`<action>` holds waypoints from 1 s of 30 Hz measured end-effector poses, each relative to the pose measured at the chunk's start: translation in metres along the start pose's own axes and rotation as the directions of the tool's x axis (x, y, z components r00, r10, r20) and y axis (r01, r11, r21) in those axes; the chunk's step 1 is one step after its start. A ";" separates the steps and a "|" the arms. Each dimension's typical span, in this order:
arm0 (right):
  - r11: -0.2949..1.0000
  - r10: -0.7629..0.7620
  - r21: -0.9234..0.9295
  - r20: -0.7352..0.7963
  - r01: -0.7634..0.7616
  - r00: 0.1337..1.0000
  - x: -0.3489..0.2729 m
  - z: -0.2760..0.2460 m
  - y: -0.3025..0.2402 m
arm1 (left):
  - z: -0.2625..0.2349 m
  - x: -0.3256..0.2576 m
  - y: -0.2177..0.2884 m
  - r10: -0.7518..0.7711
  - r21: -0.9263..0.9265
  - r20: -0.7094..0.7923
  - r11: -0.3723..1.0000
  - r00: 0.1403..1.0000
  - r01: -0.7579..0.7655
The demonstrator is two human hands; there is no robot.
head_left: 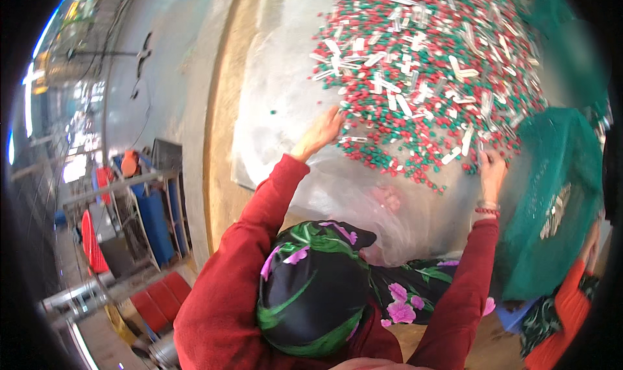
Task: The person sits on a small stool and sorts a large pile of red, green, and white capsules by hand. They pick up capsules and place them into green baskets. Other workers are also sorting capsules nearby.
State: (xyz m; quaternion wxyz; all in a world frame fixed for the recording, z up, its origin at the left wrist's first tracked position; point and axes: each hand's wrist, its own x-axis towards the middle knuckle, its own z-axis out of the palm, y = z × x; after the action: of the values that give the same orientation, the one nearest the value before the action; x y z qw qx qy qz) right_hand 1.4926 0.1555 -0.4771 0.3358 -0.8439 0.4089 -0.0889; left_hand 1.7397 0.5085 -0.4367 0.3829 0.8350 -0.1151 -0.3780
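A broad pile of small red and green pellets, mixed with white and clear strips, is spread over a pale sheet. At the pile's near left edge is my left hand, its fingers drawn together at the pellets; anything between them is too small to make out. My right hand, with a red bead bracelet at the wrist, is at the near right edge. Its fingertips pinch around something small and pale that I cannot make out. Just left of it lie white strips.
Clear plastic film covers the near side. On the right hangs green mesh with pale strips on it. Beyond it shows another person's orange sleeve. A wooden edge borders the left; a rack with blue panels stands past it.
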 end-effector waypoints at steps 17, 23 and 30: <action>0.498 0.212 0.764 0.351 -0.410 0.912 0.019 0.024 0.018 | 0.048 -0.006 0.005 0.442 0.696 0.007 0.642 0.897 -0.321; 0.982 -0.121 -0.158 -0.140 0.099 0.983 0.008 0.067 -0.016 | 0.003 0.002 0.081 0.195 -0.641 0.156 0.766 0.968 -0.051; 0.998 -0.053 0.028 -0.066 0.055 0.996 0.002 0.053 -0.028 | 0.002 0.045 0.101 0.481 -0.914 0.311 0.388 0.820 0.119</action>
State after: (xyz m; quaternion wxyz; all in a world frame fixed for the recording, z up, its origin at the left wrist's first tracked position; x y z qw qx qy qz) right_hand 1.5340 0.1927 -0.5003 0.3323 -0.8463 0.3951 -0.1315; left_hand 1.7793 0.4173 -0.3890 0.7641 0.3310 -0.0882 -0.5467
